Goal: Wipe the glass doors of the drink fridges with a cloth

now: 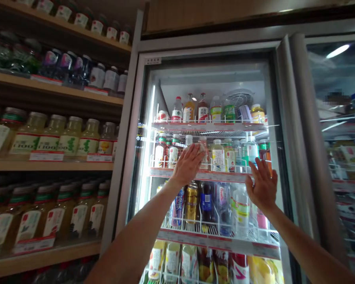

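My left hand (188, 165) reaches up to the glass door (180, 81) of a lit drinks fridge. Under its fingertips is a small pale cloth (202, 149), pressed flat at the height of the second shelf. Most of the cloth is hidden by the hand. Farther right, my right hand (262, 184) has its fingers spread, at or very near the same glass; nothing is in it. Through the glass, bottles show behind both hands, among them a white-labelled tea bottle (218, 157) between them. A gold can (192, 202) stands on the shelf below.
On the left, wooden shelves (56, 165) hold rows of juice bottles (66, 136). A metal door frame (310, 157) runs down the right side, with a second glass door (334, 118) beyond it. Wire racks (225, 225) inside the fridge carry more drinks.
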Demonstrator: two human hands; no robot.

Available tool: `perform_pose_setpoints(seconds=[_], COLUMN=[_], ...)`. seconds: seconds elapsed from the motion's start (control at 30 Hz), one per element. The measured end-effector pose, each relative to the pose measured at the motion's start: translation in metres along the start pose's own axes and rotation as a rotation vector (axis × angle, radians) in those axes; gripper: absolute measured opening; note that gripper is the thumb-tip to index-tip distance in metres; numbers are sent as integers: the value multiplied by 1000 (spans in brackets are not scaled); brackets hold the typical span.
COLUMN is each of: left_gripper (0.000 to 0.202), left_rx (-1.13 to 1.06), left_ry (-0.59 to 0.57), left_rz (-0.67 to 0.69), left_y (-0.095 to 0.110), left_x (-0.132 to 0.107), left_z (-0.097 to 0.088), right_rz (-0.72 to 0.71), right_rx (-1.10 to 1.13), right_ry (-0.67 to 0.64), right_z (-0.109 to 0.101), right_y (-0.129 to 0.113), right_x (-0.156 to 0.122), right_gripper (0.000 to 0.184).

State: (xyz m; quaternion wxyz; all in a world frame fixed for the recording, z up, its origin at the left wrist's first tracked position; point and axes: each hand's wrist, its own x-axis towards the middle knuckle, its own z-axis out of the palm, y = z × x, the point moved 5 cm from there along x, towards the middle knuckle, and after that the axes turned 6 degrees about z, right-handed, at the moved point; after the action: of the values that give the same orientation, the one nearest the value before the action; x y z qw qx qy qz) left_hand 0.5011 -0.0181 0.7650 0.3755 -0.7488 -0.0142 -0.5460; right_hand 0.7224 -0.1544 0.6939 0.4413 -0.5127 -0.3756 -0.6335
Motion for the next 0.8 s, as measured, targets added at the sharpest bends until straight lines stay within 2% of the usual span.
perform_pose_setpoints(seconds=[0.03,0.13,0.2,0.27,0.33,0.43,0.5,0.57,0.67,0.73,0.8], left_gripper=[39,42,46,47,48,53,56,60,68,65,62], left_rx=[31,144,169,129,58,-37,-93,-117,-27,99,145], left_ry=[10,186,307,327,267,223,217,177,103,173,170], left_rz=[-39,-358,-497,-460,-319,-239,-253,-244,-232,-372,-401], left_y=[-11,-69,-87,-73,-35,19,34,33,8,-18,-33], left_x=[-6,-33,-46,-42,-23,7,15,4,-38,-71,-92], left_z=[-6,-36,-46,-36,-13,16,20,15,-5,-22,-27], right_rz=[0,10,30,42,58,28,-71,-42,43,12,-80], right_rx=[10,22,15,15,42,226,437,527,474,406,330], right_ry=[2,0,-10,-5,35,23,-153,-261,-297,-297,-294], right_z=[0,1,2,0,-6,-12,-3,12,35,45,49], right_y=[0,2,5,2,-13,-65,-113,-148,-174,-174,-157], right_x=[0,-1,-3,-2,4,27,46,64,81,84,84], right_gripper=[54,55,54,53,53,52,50,49,49,48,45])
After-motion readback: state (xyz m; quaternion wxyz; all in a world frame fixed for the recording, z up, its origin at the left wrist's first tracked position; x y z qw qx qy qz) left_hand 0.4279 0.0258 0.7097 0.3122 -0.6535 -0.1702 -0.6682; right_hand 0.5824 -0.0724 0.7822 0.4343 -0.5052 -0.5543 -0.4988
